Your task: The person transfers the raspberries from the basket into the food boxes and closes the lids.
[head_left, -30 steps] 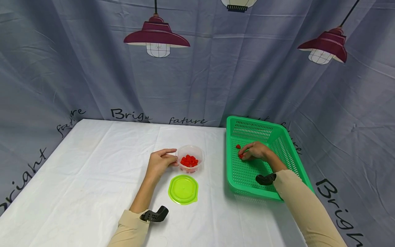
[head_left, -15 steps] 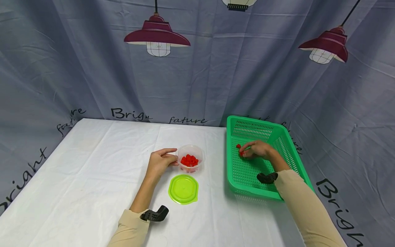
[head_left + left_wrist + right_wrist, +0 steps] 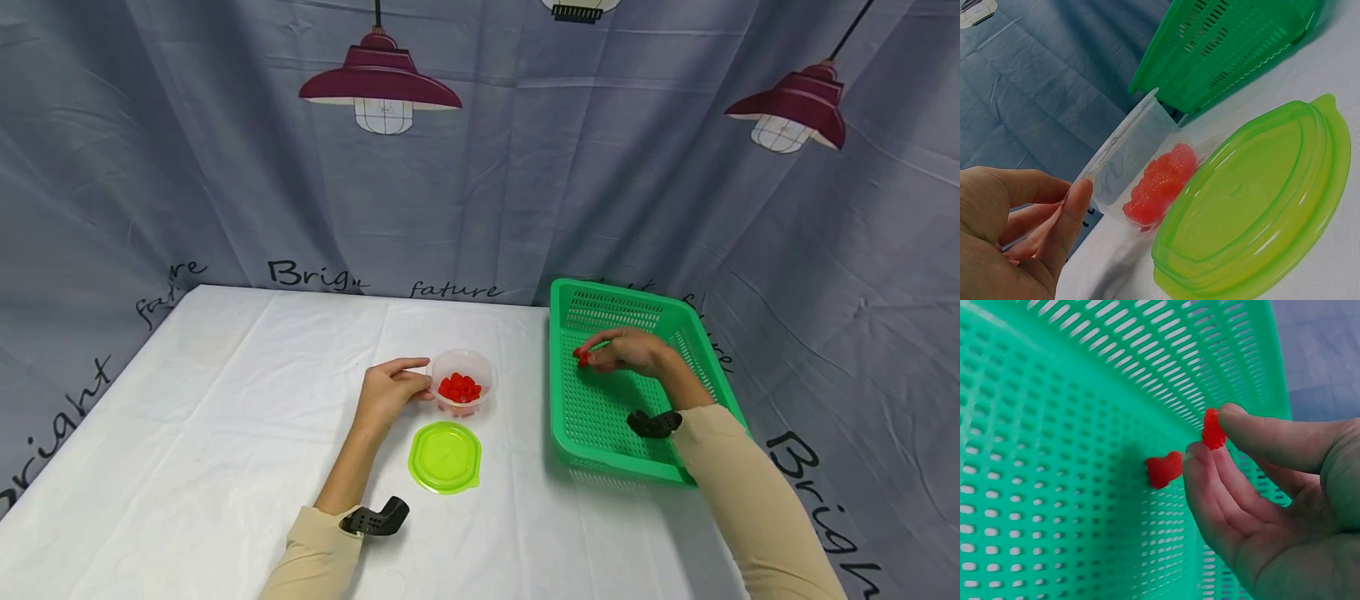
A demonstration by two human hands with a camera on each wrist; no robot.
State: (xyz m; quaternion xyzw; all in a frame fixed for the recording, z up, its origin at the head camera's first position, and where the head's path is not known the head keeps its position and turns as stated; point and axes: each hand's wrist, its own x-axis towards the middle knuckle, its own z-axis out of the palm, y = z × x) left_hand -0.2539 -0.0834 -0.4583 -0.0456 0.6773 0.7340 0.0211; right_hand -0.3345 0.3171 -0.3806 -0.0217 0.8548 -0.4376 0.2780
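Observation:
My left hand [image 3: 386,395] pinches the rim of a clear round plastic tub [image 3: 1124,147] between thumb and fingers. Several red raspberries [image 3: 459,388] lie in the bottom of the tub, which stands on the white table. On the right, my right hand [image 3: 632,350] reaches into a green plastic basket [image 3: 558,400]. Between its thumb and fingertips it pinches a raspberry [image 3: 1213,429], held above the basket floor. Close beside the fingertips, another raspberry [image 3: 1164,470] lies on the perforated floor.
A lime-green lid [image 3: 446,457] with a small tab lies flat on the table just in front of the tub. The basket's slotted walls rise around my right hand. A grey curtain [image 3: 480,183] hangs behind the table [image 3: 187,467].
My right hand has moved slightly toward the back of the basket, bringing the pinched raspberry up to the one lying there. The left hand and tub stay in place.

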